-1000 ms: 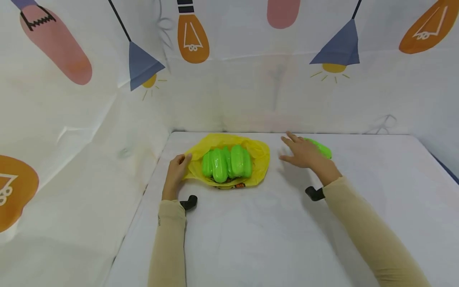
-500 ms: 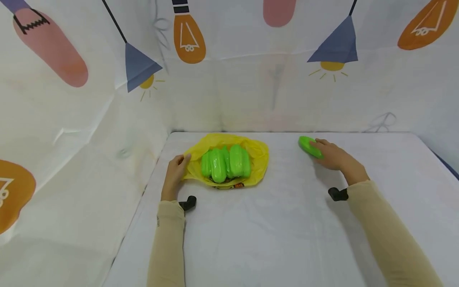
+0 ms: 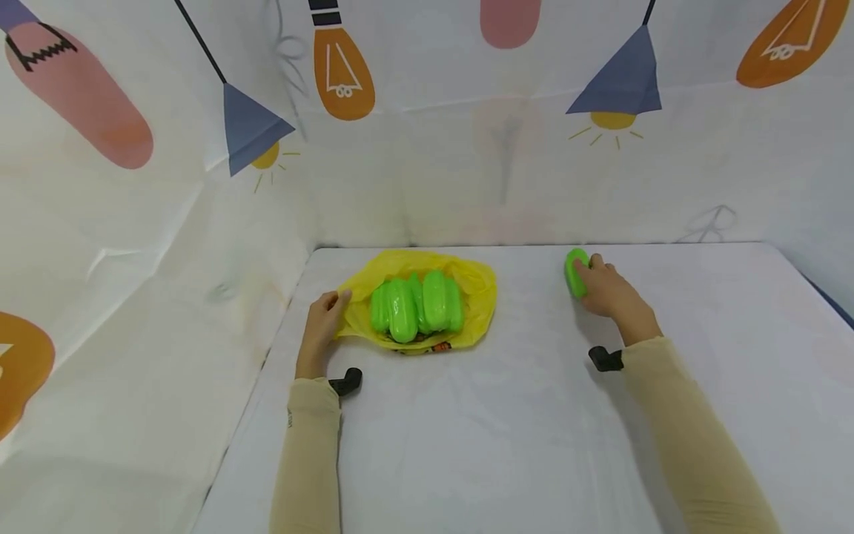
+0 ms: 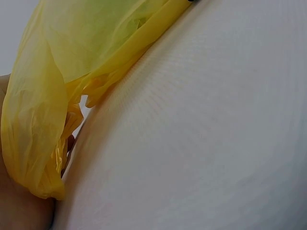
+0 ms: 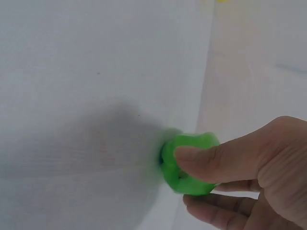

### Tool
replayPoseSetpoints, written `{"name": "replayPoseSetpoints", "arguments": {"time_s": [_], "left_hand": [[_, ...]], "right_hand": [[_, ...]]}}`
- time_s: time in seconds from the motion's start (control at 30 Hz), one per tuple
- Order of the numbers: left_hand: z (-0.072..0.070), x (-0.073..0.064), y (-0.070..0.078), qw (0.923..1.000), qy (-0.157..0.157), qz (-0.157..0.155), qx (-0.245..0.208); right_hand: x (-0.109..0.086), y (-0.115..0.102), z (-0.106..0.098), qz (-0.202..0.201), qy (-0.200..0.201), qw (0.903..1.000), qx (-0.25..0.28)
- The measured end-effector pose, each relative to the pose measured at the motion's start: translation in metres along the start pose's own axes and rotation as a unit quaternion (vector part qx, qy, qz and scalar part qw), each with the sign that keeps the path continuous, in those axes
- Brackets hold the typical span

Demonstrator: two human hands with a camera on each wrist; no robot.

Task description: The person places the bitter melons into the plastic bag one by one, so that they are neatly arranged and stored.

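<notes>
My right hand (image 3: 606, 289) pinches a glossy bright green, oblong toy vegetable (image 3: 576, 273) near the table's back edge. In the right wrist view its lobed end (image 5: 184, 163) faces the camera, thumb on one side and fingers on the other. At the left, my left hand (image 3: 323, 326) grips the edge of a yellow plastic bag (image 3: 482, 297), which lies with its mouth spread wide. Several similar green toy vegetables (image 3: 402, 311) lie side by side in the bag's mouth. In the left wrist view the bag's thin film (image 4: 36, 124) is bunched over the hand and covers most of the fingers.
A white cloth covers the table (image 3: 467, 430). Behind it and at the left stand white sheet walls (image 3: 427, 170) printed with lamps and bulbs. A black wrist mount (image 3: 606, 359) sits on the right wrist, another (image 3: 347, 382) on the left.
My right hand has moved over to the lone green toy vegetable, taken hold of it and turned it more upright in view. My left hand stays on the bag's edge.
</notes>
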State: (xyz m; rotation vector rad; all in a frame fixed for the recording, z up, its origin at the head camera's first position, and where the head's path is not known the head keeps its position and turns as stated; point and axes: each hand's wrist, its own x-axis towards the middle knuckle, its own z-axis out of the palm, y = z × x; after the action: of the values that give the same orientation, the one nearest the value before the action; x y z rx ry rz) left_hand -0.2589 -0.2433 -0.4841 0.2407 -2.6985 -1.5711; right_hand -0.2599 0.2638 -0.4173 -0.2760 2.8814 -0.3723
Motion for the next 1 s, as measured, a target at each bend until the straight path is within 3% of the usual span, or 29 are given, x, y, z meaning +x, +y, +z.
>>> {"name": "replayPoseSetpoints", "arguments": {"time_s": [0.63, 0.77, 1.0], "left_hand": [[0.0, -0.001, 0.002, 0.9999, 0.0, 0.009, -0.005], [0.0, 0.0, 0.002, 0.9999, 0.001, 0.01, -0.009], [-0.001, 0.001, 0.002, 0.9999, -0.003, -0.003, -0.015]], "right_hand": [[0.005, 0.003, -0.007, -0.015, 0.034, 0.9979, -0.053], [0.005, 0.006, -0.009, -0.017, 0.03, 0.9986, -0.04], [0.007, 0.017, -0.007, -0.018, -0.016, 0.9996, 0.014]]}}
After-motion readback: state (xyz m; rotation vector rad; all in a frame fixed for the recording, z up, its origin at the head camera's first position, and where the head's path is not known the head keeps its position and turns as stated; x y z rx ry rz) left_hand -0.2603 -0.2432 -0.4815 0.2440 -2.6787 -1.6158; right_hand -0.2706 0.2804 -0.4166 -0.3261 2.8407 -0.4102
